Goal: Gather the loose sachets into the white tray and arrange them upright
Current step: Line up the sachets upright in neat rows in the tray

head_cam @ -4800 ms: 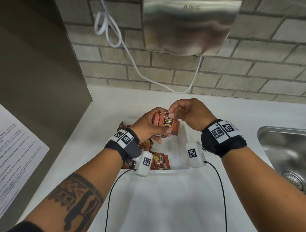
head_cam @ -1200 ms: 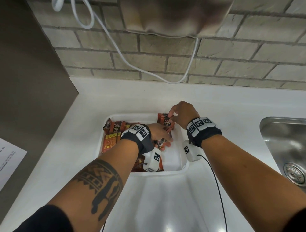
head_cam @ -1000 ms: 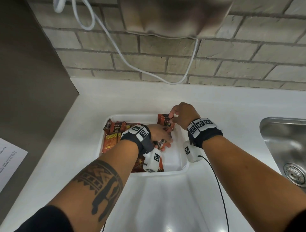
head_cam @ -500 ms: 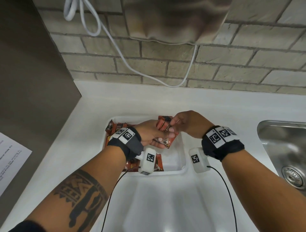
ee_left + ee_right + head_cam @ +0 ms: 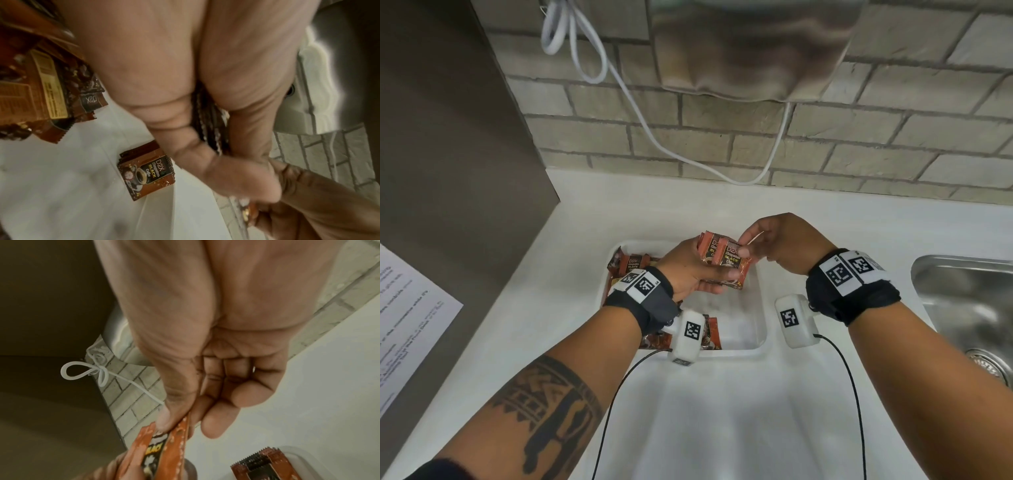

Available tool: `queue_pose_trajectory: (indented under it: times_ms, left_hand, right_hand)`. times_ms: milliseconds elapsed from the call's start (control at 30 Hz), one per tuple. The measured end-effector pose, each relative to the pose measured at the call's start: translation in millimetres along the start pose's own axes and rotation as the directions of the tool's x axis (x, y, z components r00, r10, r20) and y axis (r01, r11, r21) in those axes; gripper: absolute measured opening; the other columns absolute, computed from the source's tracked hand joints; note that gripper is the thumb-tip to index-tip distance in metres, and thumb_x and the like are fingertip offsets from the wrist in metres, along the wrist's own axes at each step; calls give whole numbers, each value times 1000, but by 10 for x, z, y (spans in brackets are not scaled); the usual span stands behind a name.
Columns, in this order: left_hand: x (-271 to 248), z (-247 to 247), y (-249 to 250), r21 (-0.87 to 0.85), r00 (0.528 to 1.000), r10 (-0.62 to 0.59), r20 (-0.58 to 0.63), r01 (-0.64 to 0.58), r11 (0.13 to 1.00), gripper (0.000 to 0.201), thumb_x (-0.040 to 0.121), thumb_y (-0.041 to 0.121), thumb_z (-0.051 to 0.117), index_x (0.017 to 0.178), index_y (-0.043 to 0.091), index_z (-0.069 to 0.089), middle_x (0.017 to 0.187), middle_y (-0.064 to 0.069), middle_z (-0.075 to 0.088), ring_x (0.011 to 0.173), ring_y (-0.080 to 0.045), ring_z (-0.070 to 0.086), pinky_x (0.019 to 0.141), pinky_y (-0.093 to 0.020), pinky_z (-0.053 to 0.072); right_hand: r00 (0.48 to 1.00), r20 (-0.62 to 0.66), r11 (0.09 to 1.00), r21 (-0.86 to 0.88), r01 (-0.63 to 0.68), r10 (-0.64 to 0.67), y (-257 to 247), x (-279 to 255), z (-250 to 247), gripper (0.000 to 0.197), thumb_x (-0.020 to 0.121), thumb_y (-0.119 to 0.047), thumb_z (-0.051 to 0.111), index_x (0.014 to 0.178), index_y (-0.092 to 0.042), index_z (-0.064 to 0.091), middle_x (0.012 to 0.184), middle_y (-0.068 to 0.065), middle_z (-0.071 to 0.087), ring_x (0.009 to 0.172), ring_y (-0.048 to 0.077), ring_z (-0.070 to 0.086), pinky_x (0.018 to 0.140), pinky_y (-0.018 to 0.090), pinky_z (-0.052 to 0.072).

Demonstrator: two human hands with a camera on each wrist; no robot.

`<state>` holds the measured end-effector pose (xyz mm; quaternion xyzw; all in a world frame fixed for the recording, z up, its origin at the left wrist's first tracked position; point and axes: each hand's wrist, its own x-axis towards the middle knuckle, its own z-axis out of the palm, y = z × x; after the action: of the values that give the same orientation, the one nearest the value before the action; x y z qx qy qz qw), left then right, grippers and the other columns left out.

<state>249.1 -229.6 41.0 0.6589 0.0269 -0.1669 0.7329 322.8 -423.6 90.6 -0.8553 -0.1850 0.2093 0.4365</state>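
At the left of the head view, loose sachets (image 5: 631,265) lie jumbled in the white tray's (image 5: 762,329) left half. At centre frame the left hand (image 5: 688,270) grasps a small stack of sachets (image 5: 724,262), raised above the tray. Just right of it, the right hand (image 5: 780,245) pinches the stack's upper corner between thumb and forefinger. The slick packets could fan out and slip if either grip loosens, falling flat instead of upright.
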Motion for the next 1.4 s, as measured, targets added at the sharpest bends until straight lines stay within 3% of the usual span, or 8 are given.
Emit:
queue_pose_trajectory:
  times_ms: [300, 433, 567, 667, 767, 1033, 1133, 1400]
  left_hand:
    - [1, 6, -36, 71, 998, 52, -37, -49, 996, 57, 73, 7, 87, 124, 13, 63, 103, -8, 73, 84, -15, 69, 56, -25, 55]
    - [32, -24, -50, 156, 995, 61, -78, -48, 987, 54, 73, 12, 88, 121, 16, 64, 104, -6, 76, 88, -19, 74, 61, -30, 58]
    - [27, -144, -97, 286, 984, 3, -177, 49, 957, 34, 82, 8, 81, 111, 13, 64, 91, -9, 73, 70, -18, 69, 56, -30, 56]
    - [36, -243, -139, 325, 960, -212, -181, 262, 909, 31, 86, 13, 76, 114, 7, 63, 95, -20, 72, 71, -24, 64, 54, -31, 53]
    - [55, -166, -143, 471, 908, -410, -83, 398, 787, 43, 87, 32, 77, 117, 5, 64, 86, -11, 70, 62, -19, 62, 52, -26, 52]
    - [409, 172, -195, 636, 893, -447, -54, 375, 674, 47, 92, 39, 69, 129, 17, 51, 89, -5, 68, 65, -19, 63, 50, -24, 54]
    - [508, 179, -195, 626, 893, -447, -50, 376, 683, 31, 95, 35, 67, 110, 10, 60, 83, -6, 65, 67, -20, 61, 45, -20, 50]
    - [644, 135, -278, 567, 878, -476, -53, 419, 710, 37, 94, 33, 67, 115, 3, 64, 88, -8, 68, 64, -18, 62, 46, -21, 48]
  right_hand:
    - [999, -12, 992, -123, 39, -41, -100, -11, -40, 7, 84, -23, 78, 88, -17, 77, 81, -3, 74, 62, -5, 58, 60, 9, 40]
    - [997, -61, 986, -163, 36, -47, -129, 15, -38, 5, 83, -21, 79, 84, -17, 77, 80, -3, 74, 69, 2, 60, 65, 15, 41]
    - [980, -189, 973, -232, 21, -66, -103, 78, -113, 6, 84, -21, 78, 80, -22, 74, 78, -10, 70, 73, 0, 59, 63, 10, 39]
    - [976, -211, 939, -342, -20, -56, -11, 147, -103, 4, 84, -27, 77, 81, -26, 75, 84, -14, 62, 80, 1, 56, 68, 16, 36]
    - [981, -190, 907, -419, -51, -32, 93, 235, -14, 3, 85, -28, 75, 85, -26, 78, 87, -11, 58, 87, 6, 54, 74, 20, 35]
    - [993, -111, 883, -463, -77, 29, 271, 454, 224, 7, 87, -24, 72, 88, -24, 79, 85, -12, 59, 90, 10, 58, 64, 18, 38]
    - [992, -114, 873, -477, -101, 52, 333, 503, 248, 11, 86, -22, 70, 82, -28, 77, 91, -8, 64, 93, 13, 62, 71, 21, 43]
    - [992, -109, 861, -498, -103, 55, 370, 534, 246, 9, 84, -23, 72, 79, -29, 75, 98, -3, 60, 94, 16, 61, 76, 26, 44]
